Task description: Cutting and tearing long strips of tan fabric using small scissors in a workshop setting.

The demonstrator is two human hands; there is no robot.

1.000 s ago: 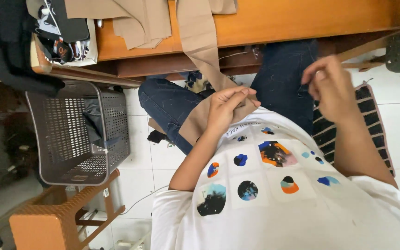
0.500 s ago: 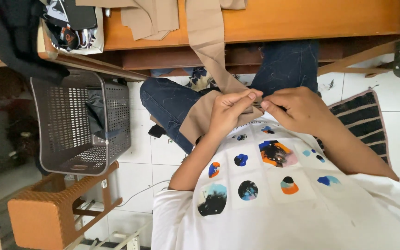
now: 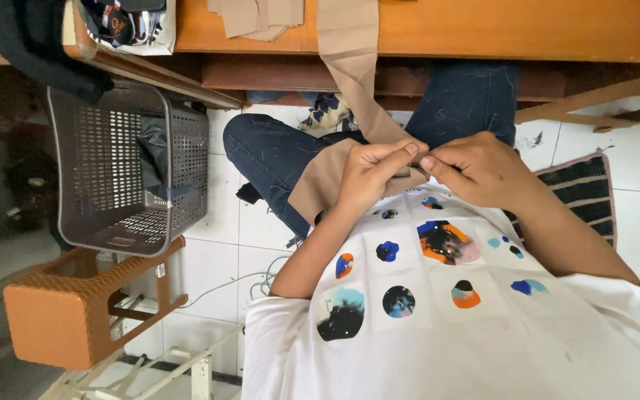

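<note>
A long tan fabric strip [image 3: 348, 67] hangs down from the wooden table [image 3: 498, 30] onto my lap. Its lower end [image 3: 320, 185] drapes over my jeans [image 3: 275, 152]. My left hand [image 3: 368, 174] pinches the strip's edge between thumb and fingers, just above my white printed shirt [image 3: 438, 296]. My right hand [image 3: 483, 169] meets it fingertip to fingertip and grips the same edge. What sits between the fingertips is too small to tell.
A grey perforated basket [image 3: 112, 170] with dark cloth inside stands at the left on a brown plastic stool [image 3: 61, 304]. A black garment [image 3: 31, 44] hangs off the table corner. A striped mat [image 3: 587, 192] lies on the white tiles at the right; cables [image 3: 253, 281] trail on the floor.
My right hand, raised off to the right a second ago, has come in to meet the left hand on the fabric edge. The left hand has stayed on the strip.
</note>
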